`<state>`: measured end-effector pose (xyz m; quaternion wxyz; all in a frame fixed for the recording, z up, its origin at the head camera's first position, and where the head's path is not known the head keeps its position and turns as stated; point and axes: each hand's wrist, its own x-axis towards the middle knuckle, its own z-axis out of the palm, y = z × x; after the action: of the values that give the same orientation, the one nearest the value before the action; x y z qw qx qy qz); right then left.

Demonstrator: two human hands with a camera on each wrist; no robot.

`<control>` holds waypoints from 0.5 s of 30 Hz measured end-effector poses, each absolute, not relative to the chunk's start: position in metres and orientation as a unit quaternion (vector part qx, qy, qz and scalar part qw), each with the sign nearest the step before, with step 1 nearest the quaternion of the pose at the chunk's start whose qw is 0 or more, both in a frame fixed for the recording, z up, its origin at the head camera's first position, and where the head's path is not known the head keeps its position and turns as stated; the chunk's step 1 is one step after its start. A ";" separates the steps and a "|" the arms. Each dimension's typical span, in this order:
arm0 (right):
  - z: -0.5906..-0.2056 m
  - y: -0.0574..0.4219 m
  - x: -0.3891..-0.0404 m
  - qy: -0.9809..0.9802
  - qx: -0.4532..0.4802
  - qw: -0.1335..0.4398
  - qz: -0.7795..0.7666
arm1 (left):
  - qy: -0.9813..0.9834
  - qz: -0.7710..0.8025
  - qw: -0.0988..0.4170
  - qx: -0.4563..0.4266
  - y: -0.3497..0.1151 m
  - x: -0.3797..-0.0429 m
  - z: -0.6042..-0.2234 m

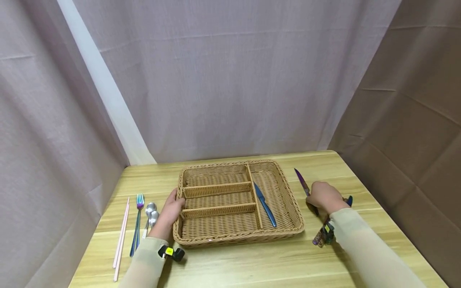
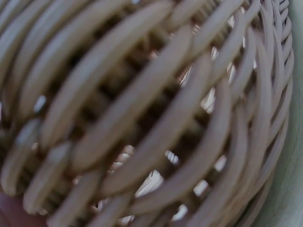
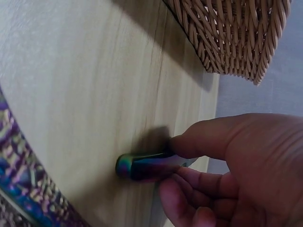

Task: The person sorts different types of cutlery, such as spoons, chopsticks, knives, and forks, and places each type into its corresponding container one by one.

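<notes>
Sleeves (image 1: pixel 371 248) nearest, left hand (image 1: pixel 171 210) grips basket (image 1: pixel 241 236), right hand (image 1: pixel 325 196) pinches purple knife (image 3: pixel 147 168).

Hugging the bench's (image 1: pixel 252 264) left edge, two pink chopsticks (image 1: pixel 123 240) lie beside an iridescent fork (image 1: pixel 139 205), with spoons (image 1: pixel 150 208) next along! Greyish curtain (image 1: pixel 234 100) backs the far edge, a white strip (image 1: pixel 102 80) slants toward the far-left corner, brown cloth (image 1: pixel 407 120) flanks the right.

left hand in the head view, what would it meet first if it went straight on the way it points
The bare left hand would first meet the tan, rectangular woven basket at its left side, which it grips. No free gap shows ahead, though depth there is hard to judge.
</notes>
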<state>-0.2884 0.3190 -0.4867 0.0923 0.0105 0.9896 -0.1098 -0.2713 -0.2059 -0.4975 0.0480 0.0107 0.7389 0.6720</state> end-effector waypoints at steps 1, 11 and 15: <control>-0.487 0.319 -0.289 0.990 0.009 0.091 -0.109 | 0.738 0.673 0.048 0.010 -0.206 -0.272 -0.498; -0.489 0.319 -0.287 0.988 0.003 0.084 -0.131 | 0.738 0.672 0.049 0.015 -0.205 -0.271 -0.497; -0.489 0.319 -0.287 0.987 0.006 0.087 -0.132 | 0.743 0.668 0.045 0.015 -0.205 -0.271 -0.496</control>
<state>-0.2875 0.3185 -0.4891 0.0866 0.0058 0.9874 -0.1325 -0.2706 -0.2052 -0.4960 0.0454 0.0146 0.7425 0.6681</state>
